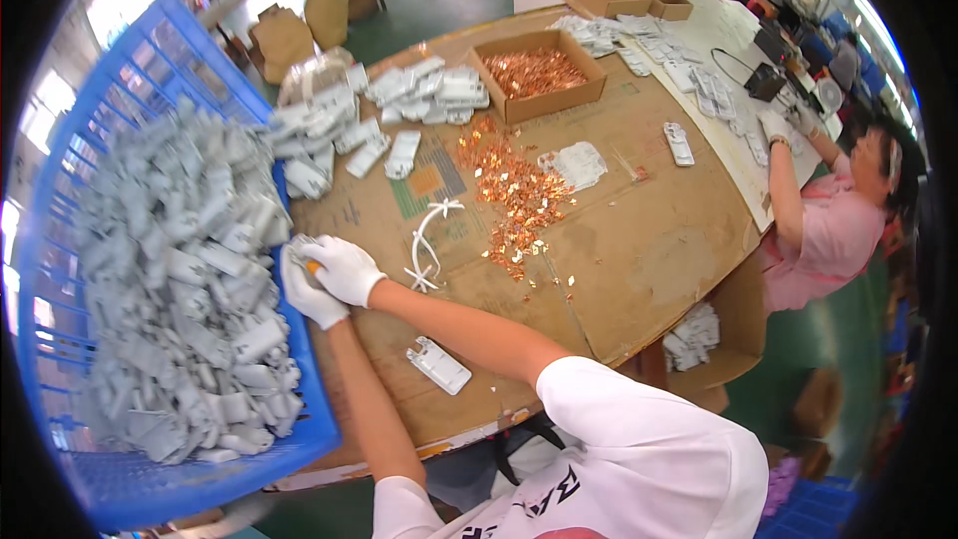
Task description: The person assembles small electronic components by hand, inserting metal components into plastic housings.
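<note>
Both my hands wear white gloves and meet beside the inner rim of a blue plastic basket [317, 379]. My left hand [307, 291] is closed round a small grey plastic part [302, 246], mostly hidden by the gloves. Against it, my right hand [349, 270] has its fingers closed; a small orange bit shows between the gloves, too covered to name. The basket is heaped with similar grey plastic parts [190, 279]. A single white plastic housing [439, 366] lies on the cardboard-covered table [659, 240] near my right forearm.
Loose copper-coloured pieces [519, 200] spread mid-table below a cardboard box [554, 105] of them. White housings [429, 92] are piled at the far left. A curved white strip [424, 245] lies right of my hands. A co-worker [828, 230] in pink sits at the right.
</note>
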### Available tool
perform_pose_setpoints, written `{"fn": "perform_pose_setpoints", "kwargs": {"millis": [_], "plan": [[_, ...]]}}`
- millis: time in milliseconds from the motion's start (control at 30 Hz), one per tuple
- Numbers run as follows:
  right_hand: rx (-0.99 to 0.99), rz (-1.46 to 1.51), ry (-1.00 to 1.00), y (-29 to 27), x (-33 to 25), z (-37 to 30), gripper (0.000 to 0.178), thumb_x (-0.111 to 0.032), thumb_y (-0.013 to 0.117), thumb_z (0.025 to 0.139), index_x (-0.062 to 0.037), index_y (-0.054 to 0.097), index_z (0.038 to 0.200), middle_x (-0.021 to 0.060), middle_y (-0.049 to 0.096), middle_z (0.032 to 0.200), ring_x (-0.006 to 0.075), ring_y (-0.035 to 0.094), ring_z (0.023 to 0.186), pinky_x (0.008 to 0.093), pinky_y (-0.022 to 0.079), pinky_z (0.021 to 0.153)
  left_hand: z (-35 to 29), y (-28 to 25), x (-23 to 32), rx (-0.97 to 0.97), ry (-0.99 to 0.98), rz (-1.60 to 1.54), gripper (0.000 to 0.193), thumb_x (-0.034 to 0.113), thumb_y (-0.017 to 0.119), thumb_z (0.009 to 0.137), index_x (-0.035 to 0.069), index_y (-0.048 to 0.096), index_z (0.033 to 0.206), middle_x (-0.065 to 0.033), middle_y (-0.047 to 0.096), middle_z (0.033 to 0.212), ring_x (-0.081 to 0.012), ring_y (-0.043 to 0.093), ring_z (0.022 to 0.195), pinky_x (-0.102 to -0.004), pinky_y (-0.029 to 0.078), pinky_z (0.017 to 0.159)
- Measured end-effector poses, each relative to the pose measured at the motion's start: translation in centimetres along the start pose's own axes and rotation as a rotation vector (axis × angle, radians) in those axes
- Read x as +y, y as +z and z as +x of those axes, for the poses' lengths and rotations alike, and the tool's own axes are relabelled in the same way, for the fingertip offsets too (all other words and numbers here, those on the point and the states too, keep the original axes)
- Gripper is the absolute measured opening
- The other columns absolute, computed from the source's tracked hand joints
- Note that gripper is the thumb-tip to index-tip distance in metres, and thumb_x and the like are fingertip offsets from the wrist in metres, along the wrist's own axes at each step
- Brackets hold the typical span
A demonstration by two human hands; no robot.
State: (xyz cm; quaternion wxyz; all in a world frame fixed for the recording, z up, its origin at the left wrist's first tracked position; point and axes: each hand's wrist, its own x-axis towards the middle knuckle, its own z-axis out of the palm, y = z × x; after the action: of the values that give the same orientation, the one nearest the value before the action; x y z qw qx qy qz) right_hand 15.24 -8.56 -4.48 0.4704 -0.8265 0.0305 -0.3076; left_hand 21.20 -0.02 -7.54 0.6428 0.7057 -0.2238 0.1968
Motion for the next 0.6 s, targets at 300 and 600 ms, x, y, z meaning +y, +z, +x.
{"fn": "perform_pose_setpoints", "kwargs": {"millis": [300,600], "plan": [[-0.234,0.051,0.392,-7.1,-2.2,4.1,0.042,-0.032,0.067,0.08,-0.0088,0.058,0.113,0.0214,0.068,0.11,0.0362,0.065,0.104,0.0447,0.051,0.09,0.0,3.1,6.0,-0.249,-0.391,-0.738,0.051,0.028,0.045,0.102,-0.003,0.041,0.142,-0.0161,0.049,0.142,-0.0287,0.047,0.132,-0.0418,0.035,0.112],[-0.39,-0.615,-0.329,-34.0,-2.1,-2.8,0.03,-0.029,0.057,0.087,-0.0124,0.065,0.111,0.0164,0.067,0.107,0.034,0.066,0.1,0.0443,0.054,0.083,-4.6,-6.5,11.0,-0.804,0.354,0.865,0.044,0.016,0.062,0.088,0.005,0.056,0.13,-0.0205,0.048,0.143,-0.0373,0.045,0.133,-0.0413,0.039,0.109]]}}
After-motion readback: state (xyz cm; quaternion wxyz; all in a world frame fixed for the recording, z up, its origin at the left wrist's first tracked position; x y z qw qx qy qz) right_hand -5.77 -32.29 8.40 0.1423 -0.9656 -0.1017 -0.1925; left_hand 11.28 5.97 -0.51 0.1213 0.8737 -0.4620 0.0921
